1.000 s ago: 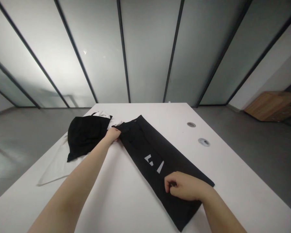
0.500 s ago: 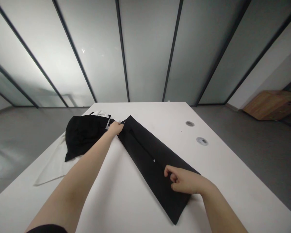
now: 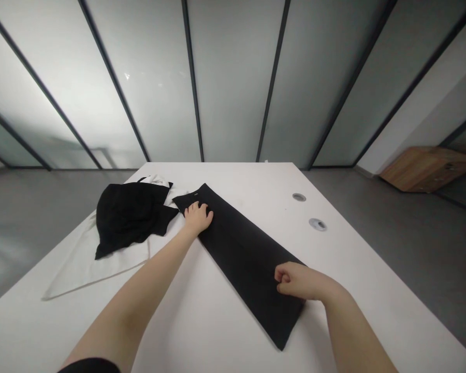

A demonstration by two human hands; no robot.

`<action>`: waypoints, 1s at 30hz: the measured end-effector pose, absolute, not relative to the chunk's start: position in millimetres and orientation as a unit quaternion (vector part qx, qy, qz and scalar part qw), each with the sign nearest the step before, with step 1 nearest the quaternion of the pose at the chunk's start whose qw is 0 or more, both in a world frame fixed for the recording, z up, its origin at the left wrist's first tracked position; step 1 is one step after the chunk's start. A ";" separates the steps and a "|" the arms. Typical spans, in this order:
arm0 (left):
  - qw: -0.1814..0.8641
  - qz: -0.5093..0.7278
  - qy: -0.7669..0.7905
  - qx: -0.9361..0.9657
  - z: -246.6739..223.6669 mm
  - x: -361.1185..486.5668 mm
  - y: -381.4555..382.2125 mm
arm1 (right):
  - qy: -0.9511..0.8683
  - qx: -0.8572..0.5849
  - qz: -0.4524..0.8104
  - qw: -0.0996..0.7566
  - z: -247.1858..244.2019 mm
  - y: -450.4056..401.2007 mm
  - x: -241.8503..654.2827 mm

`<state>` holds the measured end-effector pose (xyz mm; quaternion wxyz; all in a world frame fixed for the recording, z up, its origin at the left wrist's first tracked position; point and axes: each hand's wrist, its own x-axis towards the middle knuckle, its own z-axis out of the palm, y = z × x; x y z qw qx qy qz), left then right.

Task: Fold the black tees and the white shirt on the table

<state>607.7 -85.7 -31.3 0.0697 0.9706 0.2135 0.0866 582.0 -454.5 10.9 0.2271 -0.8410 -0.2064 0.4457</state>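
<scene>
A pair of black trousers [image 3: 244, 248], folded lengthwise into a long strip, lies slantwise on the white table [image 3: 178, 316]. A small light mark shows near its far end. My left hand [image 3: 198, 216] rests flat on the far part of the trousers, fingers spread. Over the near right part of them, my right hand [image 3: 299, 280] is curled into a loose fist with nothing visible in it. Whether it touches the cloth I cannot tell.
At the left of the table lies a heap of black cloth [image 3: 128, 212] on top of white cloth [image 3: 81, 269]. Two round cable grommets [image 3: 317, 224] are set into the tabletop at the right. Frosted glass panels stand behind, and a wooden cabinet [image 3: 423, 168] is at the far right.
My left hand has let go of the trousers' far left edge and now lies flat on them. The far end has spread flatter. The fingers of my right hand have curled in more.
</scene>
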 end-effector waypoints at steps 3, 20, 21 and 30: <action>0.054 0.085 0.225 0.969 -35.5 596.9 -109.1 | -0.201 -0.841 0.448 0.230 10.5 -455.5 582.3; 0.068 0.021 0.157 0.985 -58.7 623.4 -107.5 | -0.272 -0.898 0.249 0.238 13.8 -447.0 586.1; 0.068 0.021 0.144 0.987 -59.9 627.0 -105.0 | -0.301 -0.900 0.199 0.245 13.5 -440.3 584.7; 0.039 0.003 0.038 0.999 -57.6 644.5 -90.8 | -0.414 -0.843 0.229 0.254 -0.7 -400.2 545.9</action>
